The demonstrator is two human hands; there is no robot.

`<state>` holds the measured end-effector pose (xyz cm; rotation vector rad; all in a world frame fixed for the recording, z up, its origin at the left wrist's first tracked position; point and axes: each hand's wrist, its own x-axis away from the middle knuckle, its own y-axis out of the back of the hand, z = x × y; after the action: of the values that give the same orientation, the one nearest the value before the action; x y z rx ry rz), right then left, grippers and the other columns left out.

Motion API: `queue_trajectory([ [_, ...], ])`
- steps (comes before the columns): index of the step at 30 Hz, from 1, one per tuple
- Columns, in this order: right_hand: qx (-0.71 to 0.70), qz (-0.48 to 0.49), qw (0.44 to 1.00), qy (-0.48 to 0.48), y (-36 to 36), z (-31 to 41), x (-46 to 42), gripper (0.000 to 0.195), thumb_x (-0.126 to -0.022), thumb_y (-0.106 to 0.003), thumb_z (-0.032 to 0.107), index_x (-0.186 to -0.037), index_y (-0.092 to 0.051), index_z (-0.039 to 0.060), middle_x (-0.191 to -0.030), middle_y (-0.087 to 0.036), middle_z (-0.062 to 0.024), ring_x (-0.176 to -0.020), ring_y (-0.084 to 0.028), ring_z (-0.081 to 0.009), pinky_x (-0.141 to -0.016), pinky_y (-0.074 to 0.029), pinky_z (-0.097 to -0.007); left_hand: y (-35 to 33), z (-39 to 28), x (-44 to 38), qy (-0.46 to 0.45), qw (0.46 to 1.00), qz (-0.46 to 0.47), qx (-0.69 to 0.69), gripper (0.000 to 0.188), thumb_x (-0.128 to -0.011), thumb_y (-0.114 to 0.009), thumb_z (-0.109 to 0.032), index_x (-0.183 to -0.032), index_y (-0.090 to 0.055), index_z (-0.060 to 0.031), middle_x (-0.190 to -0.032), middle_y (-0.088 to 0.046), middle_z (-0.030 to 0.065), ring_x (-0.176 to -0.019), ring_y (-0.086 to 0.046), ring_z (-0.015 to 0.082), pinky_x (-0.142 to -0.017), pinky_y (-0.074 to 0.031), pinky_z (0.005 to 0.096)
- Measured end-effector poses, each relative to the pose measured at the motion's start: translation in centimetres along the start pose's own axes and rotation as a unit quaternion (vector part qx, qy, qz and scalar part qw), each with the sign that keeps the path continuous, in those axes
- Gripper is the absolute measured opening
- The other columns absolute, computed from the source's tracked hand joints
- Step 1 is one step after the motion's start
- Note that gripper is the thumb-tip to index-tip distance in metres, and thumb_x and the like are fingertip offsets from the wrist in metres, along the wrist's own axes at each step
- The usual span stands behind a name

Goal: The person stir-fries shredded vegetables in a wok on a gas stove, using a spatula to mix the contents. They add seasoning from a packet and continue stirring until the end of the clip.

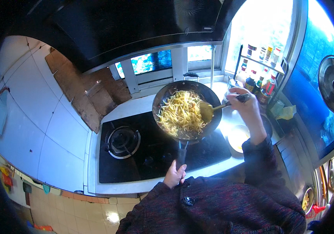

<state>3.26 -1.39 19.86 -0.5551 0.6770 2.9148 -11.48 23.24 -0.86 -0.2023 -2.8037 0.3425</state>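
A dark wok (216, 122) stands over the right part of a black glass gas hob (155, 163), full of pale yellow shredded food or noodles (181, 112). My left hand (175, 174) is closed around the wok's black handle (181, 155), close to my body. With my right hand (244, 106), above and right of the wok, I hold a spatula (206, 112) by its dark handle; its broad blade touches the right side of the food. A pale bowl (238, 138) sits on the counter below my right wrist.
An unused burner (123, 142) lies left of the wok. Sauce bottles (250, 82) and spice jars (268, 54) fill a rack by the window. A metal lid (333, 84) hangs at the right. The range hood (143, 32) spans overhead. Another bowl with food (306, 201) is at lower right.
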Motion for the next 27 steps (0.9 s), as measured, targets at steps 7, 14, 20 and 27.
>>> queue_trajectory([
  [7,-0.251,-0.115,0.956,-0.098,-1.7,-10.5,-7.0,0.032,-0.083,-0.064,0.012,-0.113,-0.061,0.0043,-0.089,-0.065,-0.0066,-0.075,-0.062,-0.0131,-0.061,-0.051,-0.0273,0.3,-0.2,-0.1,0.018,0.999,0.01,-0.024,0.031,-0.095,-0.054,-0.024,-0.114,-0.038,-0.0065,-0.064,-0.046,0.002,-0.047,-0.045,0.0091,-0.043,-0.041,0.0226],
  [14,-0.225,0.132,0.965,0.025,-6.5,-4.6,-3.0,0.033,-0.082,-0.064,0.004,-0.114,-0.061,0.0024,-0.1,-0.067,-0.0091,-0.093,-0.063,-0.0163,-0.082,-0.051,-0.0289,0.6,0.0,0.0,0.024,1.0,0.01,-0.014,0.031,-0.094,-0.054,-0.025,-0.113,-0.038,-0.0062,-0.064,-0.046,0.0017,-0.046,-0.045,0.0083,-0.042,-0.04,0.0221],
  [20,-0.023,0.086,0.987,0.136,-6.7,-1.7,-4.6,0.026,-0.08,-0.062,0.003,-0.106,-0.065,0.0062,-0.102,-0.067,-0.0067,-0.096,-0.062,-0.0155,-0.087,-0.049,-0.0281,1.0,0.0,-0.2,0.003,1.0,0.028,-0.004,0.029,-0.095,-0.053,-0.027,-0.11,-0.038,-0.0068,-0.065,-0.047,0.0013,-0.046,-0.045,0.0082,-0.042,-0.04,0.022],
  [27,-0.029,0.198,0.948,0.247,-12.3,-1.6,-0.6,0.022,-0.079,-0.061,0.0,-0.1,-0.066,0.0025,-0.095,-0.068,-0.0092,-0.085,-0.064,-0.017,-0.078,-0.051,-0.029,1.3,-0.1,-0.3,0.024,0.999,0.018,-0.025,0.036,-0.094,-0.054,-0.029,-0.114,-0.037,-0.0047,-0.064,-0.047,0.0022,-0.046,-0.046,0.0087,-0.041,-0.04,0.0222],
])
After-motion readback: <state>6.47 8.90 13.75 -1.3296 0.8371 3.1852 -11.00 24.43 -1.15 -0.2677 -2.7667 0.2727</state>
